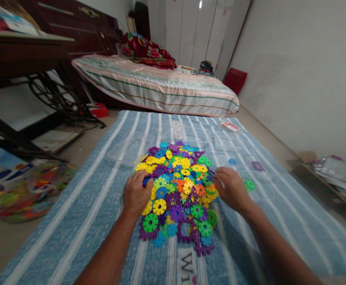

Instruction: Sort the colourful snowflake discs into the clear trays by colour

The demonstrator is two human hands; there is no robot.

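Observation:
A heap of notched plastic building discs (187, 187) in yellow, green, blue, orange and purple lies on the striped cloth, with purple square frames (186, 230) among them. At the heap's left edge, my left hand (136, 192) is closed on a dark blue disc (145, 181), seen mostly edge-on. My right hand (231, 188) pinches a dark purple piece (211, 173) at the right edge; the fingers hide part of it. Right of this hand are a loose green disc (249, 185), a blue disc (232, 161) and a purple piece (257, 166).
Clear plastic (125, 152) lies left of the heap and more clear plastic (267, 190) lies to the right. A red-and-white label (230, 126) rests near the cloth's far right. Beyond stands a bed (161, 91). A bag of colourful pieces (33, 190) sits on the floor at left.

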